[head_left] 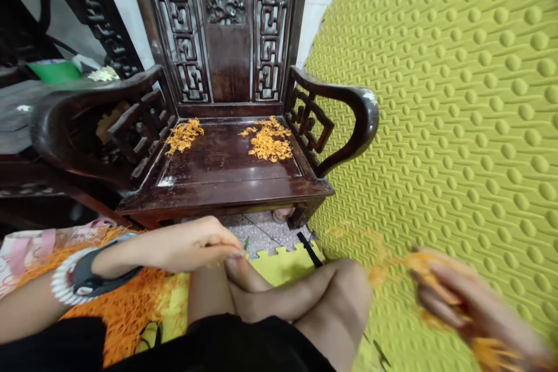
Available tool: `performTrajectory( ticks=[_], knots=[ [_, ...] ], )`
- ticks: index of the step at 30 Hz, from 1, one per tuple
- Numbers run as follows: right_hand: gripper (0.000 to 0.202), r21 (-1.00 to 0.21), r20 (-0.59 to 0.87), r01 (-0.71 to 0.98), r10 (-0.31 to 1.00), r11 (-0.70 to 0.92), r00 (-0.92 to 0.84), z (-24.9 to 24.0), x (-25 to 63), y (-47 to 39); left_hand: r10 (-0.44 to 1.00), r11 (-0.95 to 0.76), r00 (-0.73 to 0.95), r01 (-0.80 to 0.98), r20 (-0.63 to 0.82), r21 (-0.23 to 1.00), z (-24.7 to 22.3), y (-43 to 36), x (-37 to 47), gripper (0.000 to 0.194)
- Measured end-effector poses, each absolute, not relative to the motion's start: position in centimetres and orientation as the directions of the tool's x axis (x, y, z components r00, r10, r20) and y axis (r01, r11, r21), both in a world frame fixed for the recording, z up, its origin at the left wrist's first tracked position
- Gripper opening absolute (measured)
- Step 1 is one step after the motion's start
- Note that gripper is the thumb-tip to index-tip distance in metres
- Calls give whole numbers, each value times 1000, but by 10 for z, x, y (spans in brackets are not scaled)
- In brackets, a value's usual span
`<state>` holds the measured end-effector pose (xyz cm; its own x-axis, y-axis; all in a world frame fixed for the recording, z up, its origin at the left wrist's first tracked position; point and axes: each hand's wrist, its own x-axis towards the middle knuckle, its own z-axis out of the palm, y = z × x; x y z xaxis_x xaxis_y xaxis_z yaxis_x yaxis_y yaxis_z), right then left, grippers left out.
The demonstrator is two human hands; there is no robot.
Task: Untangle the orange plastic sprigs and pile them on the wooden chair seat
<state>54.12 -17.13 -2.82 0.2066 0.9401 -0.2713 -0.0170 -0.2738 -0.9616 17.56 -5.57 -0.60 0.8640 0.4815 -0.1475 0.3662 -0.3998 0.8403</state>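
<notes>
Operator: What is the ground around the work?

Inspector: A yellow-green textured mat (440, 104) fills your right side. Ahead of you stands a dark carved armchair (218, 160), its seat serving as the work surface.

Operator: And the state of completion?

Inspector: Partial, in my judgement. Unfinished stock appears to be the bulk: a tangled orange heap (131, 319) lies at your left side, partly hidden by your forearm. How much of it remains cannot be counted.

Operator: What stands as done?

Inspector: Two groups of orange pieces rest on the seat, apparently set aside. The larger cluster (271, 142) is near the right armrest; the smaller cluster (183, 136) is near the left, with bare wood between them.

Operator: The hands?

Inspector: Your left hand (196, 247) hangs over your legs, fingers together and bent downward; whether the tips pinch anything cannot be told. Your right hand (457, 299), blurred, is out over the mat, fingers curled round orange strands (422, 261), which trail toward your knee. That portion is, I judge, in process.
</notes>
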Motion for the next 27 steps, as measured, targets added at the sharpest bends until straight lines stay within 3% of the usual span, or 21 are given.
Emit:
performTrajectory(
  ticks=[2, 5, 7, 9, 12, 16, 21, 23, 25, 27],
  knots=[
    [42, -967, -253, -114, 906, -227, 340, -21, 559, -171, 630, -395, 767, 452, -122, 800, -11, -34, 167, 41],
    [49, -965, -240, -183, 916, -189, 320, -19, 555, -159, 806, -465, 583, 518, 101, 718, -21, 14, 179, 45],
    [49, -960, -206, -236, 952, -152, 228, -24, 541, -146, 801, -560, 548, 541, 242, 628, -30, 56, 204, 44],
    [47, -949, -164, -292, 977, -118, 139, -31, 526, -133, 801, -588, 536, 620, 267, 519, -42, 97, 238, 39],
    [45, -940, -125, -328, 989, -93, 78, -40, 513, -117, 820, -565, 519, 664, 241, 489, -61, 143, 285, 31],
    [41, -938, -67, -343, 997, -50, 38, -45, 509, -106, 803, -594, 520, 647, 293, 478, -79, 162, 320, 46],
    [41, -942, -14, -336, 999, -2, 34, -46, 505, -97, 803, -594, 437, 523, 406, 611, -81, 140, 330, 55],
    [41, -937, -11, -349, 999, 1, 31, -48, 502, -94, 751, -589, 559, 328, 351, 739, -76, 117, 327, 45],
    [42, -925, 1, -379, 1000, 10, 24, -50, 499, -92, 595, -495, 755, 75, 275, 866, -69, 87, 320, 47],
    [42, -916, 13, -401, 1000, 23, 28, -52, 495, -89, 412, -388, 882, -57, 229, 920, -63, 51, 311, 50]
  ],
)
